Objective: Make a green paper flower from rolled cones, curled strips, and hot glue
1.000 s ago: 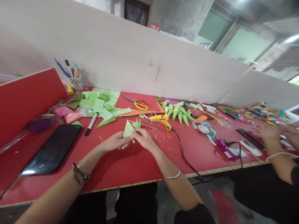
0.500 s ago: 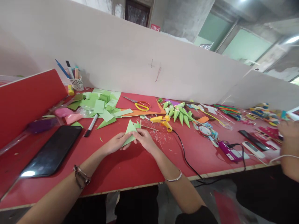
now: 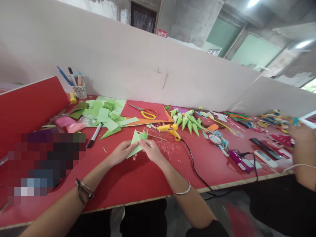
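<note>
While bare red bench point(image 3: 138, 177) runs from the green paper triangle point(image 3: 136, 144) to the near edge, left hand point(image 3: 120, 152) and right hand point(image 3: 151, 149) pinch it, apex up-away, glue gun point(image 3: 170, 130) just right.

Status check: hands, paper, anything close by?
Both hands, left and right, pinch green paper. Glue gun just beyond, cord beside right wrist.
</note>
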A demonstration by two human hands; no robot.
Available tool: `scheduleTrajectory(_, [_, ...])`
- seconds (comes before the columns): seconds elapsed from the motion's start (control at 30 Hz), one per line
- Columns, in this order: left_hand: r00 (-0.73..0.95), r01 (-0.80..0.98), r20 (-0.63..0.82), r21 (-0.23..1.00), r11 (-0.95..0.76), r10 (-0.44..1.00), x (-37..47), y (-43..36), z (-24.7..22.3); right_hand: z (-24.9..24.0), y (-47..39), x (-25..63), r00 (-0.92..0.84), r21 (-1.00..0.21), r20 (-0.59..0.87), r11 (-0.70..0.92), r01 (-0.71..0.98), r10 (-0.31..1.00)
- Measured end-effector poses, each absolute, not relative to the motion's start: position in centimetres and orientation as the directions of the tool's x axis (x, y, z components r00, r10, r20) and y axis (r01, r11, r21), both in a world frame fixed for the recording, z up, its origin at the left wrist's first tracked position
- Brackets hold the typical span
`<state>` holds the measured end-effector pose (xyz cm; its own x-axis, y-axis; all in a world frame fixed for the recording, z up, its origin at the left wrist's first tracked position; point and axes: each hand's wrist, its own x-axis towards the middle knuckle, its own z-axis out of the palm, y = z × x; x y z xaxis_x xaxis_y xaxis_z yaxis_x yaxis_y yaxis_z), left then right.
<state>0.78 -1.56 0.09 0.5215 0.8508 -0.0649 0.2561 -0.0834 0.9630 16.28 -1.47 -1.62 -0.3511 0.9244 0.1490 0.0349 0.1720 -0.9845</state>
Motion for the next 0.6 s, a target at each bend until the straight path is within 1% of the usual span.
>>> scheduleTrajectory(0.1, [0.523, 0.255, -0.043, 0.961, -0.108, 0.851, 0.78, -1.54, 0.06, -1.62, -1.48, 16.25, -0.359, -0.987, 0.123, 0.153, 0.057, 0.925])
scheduleTrajectory(0.2, [0.514, 0.251, -0.019, 0.959, -0.129, 0.857, 0.81, -1.54, 0.05, -1.59, -1.52, 15.98, -0.354, -0.990, 0.124, 0.140, 0.018, 0.927])
scheduleTrajectory(0.33, [0.440, 0.253, -0.006, 0.960, -0.118, 0.898, 0.92, -1.51, 0.05, -1.87, -1.45, 15.58, -0.283, -0.988, 0.153, 0.146, -0.044, 0.947])
scheduleTrajectory(0.43, [0.408, 0.256, -0.009, 0.961, -0.105, 0.913, 1.00, -1.55, 0.01, -2.23, -1.29, 15.57, -0.290, -0.989, 0.145, 0.136, -0.050, 0.946])
scheduleTrajectory(0.5, [0.402, 0.270, -0.049, 0.960, -0.067, 0.914, 0.99, -1.64, -0.07, -2.38, -1.23, 15.67, -0.317, -0.989, 0.145, 0.135, -0.054, 0.937])
scheduleTrajectory(0.6, [0.469, 0.257, -0.146, 0.966, 0.024, 0.871, 0.88, -1.76, -0.23, -2.29, -1.31, 15.74, -0.364, -0.989, 0.147, 0.137, -0.054, 0.920])
